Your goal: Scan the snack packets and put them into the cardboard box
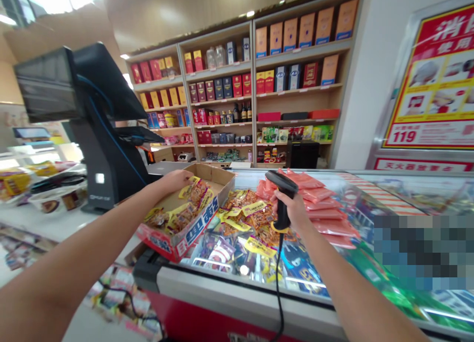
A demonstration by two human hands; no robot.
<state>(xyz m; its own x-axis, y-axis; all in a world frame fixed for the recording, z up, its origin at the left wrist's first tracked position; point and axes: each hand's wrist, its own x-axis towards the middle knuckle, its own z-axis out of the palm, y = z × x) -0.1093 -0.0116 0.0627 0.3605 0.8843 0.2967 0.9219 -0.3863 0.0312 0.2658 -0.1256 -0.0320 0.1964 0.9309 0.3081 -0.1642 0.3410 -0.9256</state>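
Note:
With my right hand [292,209] I grip a black barcode scanner [283,189], held upright above the glass top; its cord runs down over the front edge. My left hand [176,180] is closed at the back of an open cardboard box [196,228], its fingers on the yellow corner of a snack packet [198,191]. Other yellow and brown packets [177,218] lie in the box. A loose heap of similar snack packets [246,211] lies on the glass between the box and the scanner. Behind the scanner is a stack of orange-pink packets [318,204].
A black two-screen till [107,130] stands at the left on a white counter [66,228]. The glass-topped freezer [222,278] holds colourful packages. Shelves [222,102] with boxes and bottles line the back wall. A red sign [437,85] hangs at the right.

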